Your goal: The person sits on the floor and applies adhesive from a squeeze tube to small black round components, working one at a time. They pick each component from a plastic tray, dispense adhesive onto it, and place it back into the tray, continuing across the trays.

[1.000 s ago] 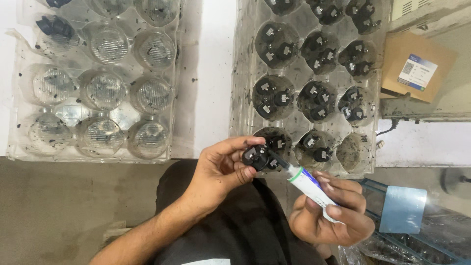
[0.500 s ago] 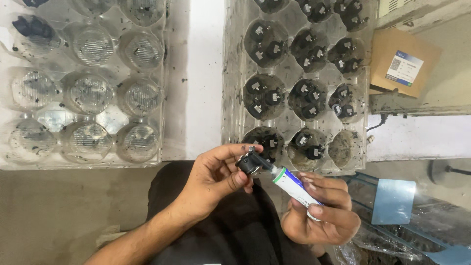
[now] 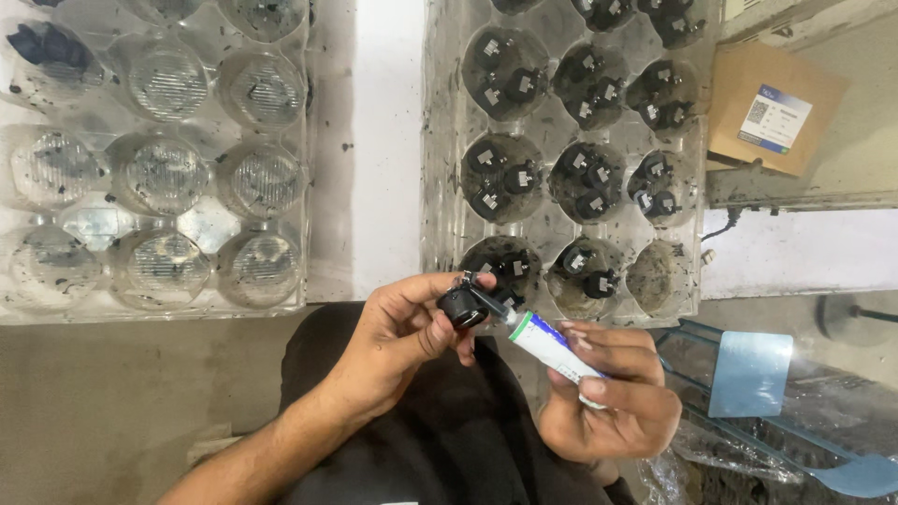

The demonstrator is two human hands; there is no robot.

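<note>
While the left hand (image 3: 398, 341) grips a small black part (image 3: 463, 306) just below the right tray (image 3: 440, 187), the right hand (image 3: 613, 397), clasping a glue tube (image 3: 552, 346), has brought its nozzle closer, now touching the part for application.

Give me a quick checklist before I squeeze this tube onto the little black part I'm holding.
1. Left hand grips the small black part between thumb and fingers: ok.
2. Right hand wraps the white tube: ok.
3. Tube's dark nozzle meets the part: ok.
4. Cap off: ok.
5. How much is left in the tube: cannot tell.
6. Free cup in the right clear tray: ok, the near-right cup holds no part.
</note>
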